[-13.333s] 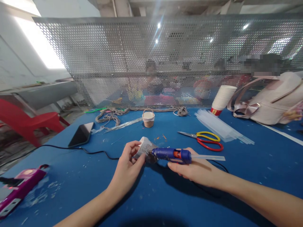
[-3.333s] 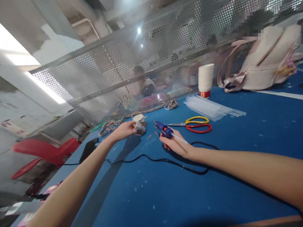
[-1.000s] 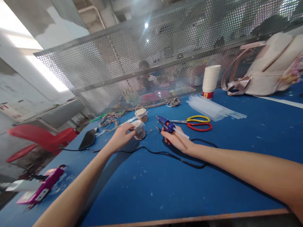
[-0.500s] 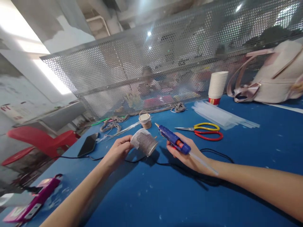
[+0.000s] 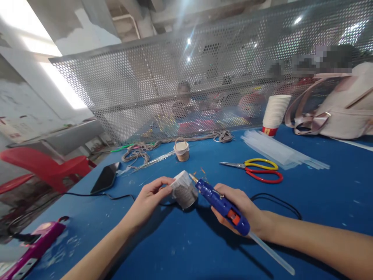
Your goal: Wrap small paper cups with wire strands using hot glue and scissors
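Between the thumb and fingers of my left hand is the rim of a paper cup wound with grey cord. The cup is tilted, its lower end near the table. Wrapped round a blue glue gun is my right hand. A clear glue stick sticks out of the gun's back end. The gun's nozzle is close to the cup's upper side; whether it touches I cannot tell. Just beyond the cup stands a small basket with a handle.
Scissors with yellow and red handles lie right of centre. Behind them are glue sticks, stacked paper cups and a bag. A phone, a power strip and grey cord lie leftward. A mesh screen borders the back.
The glue gun's nozzle has come closer to the cord-wound cup. The cup has turned, showing more of its white side up. Both hands sit slightly lower in view, which has also shifted.
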Demonstrator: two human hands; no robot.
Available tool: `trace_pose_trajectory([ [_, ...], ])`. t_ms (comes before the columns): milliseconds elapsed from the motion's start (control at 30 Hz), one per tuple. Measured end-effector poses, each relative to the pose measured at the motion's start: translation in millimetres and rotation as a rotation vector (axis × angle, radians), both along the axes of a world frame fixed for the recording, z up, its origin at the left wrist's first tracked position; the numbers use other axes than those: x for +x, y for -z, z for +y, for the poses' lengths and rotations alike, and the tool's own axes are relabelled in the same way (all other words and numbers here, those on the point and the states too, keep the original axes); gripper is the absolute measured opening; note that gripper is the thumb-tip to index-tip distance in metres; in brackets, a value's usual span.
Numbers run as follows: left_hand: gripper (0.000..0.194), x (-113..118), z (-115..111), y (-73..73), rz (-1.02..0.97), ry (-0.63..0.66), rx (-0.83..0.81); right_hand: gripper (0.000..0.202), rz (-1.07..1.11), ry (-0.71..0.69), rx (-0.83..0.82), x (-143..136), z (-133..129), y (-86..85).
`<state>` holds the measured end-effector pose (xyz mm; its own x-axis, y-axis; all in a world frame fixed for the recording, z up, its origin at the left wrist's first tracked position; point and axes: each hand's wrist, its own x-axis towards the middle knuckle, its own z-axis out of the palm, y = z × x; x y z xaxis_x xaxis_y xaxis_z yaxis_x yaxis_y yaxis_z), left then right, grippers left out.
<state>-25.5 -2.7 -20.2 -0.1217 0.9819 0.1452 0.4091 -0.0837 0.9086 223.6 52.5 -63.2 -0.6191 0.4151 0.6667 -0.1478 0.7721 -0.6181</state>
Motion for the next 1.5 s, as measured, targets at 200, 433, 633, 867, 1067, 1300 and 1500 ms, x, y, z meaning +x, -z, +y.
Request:
trace_pose_trajectory([
  [200,0.014,7,-7,-12.9,0.181,-0.017,-0.009,0.01,-0.022,-0.012,0.022,0,-3,-0.1],
  [433,0.033,13,-11,-17.0,0.235,0.033,0.016,0.011,-0.055,-0.014,0.009,0,-4,1.1],
  [633,0.016,14,-12,-9.8,0.236,-0.041,0.036,0.014,-0.058,-0.026,0.075,0,-3,1.9],
  [867,0.024,18,-15,-0.1,0.116,-0.007,0.039,0.011,-0.091,-0.029,0.2,0,-3,1.1],
  [1067,0.021,16,-19,0.1,0.179,-0.014,0.099,0.016,-0.031,-0.028,0.089,0,-4,1.7],
  [1300,0.025,16,-23,13.2,0.106,0.045,0.211,0.017,0.009,0.202,-0.239,-9,-11,-0.6],
  [1500,0.027,21,-23,20.7,0.097,0.103,0.315,0.025,0.009,0.275,-0.317,-14,-14,-3.3],
])
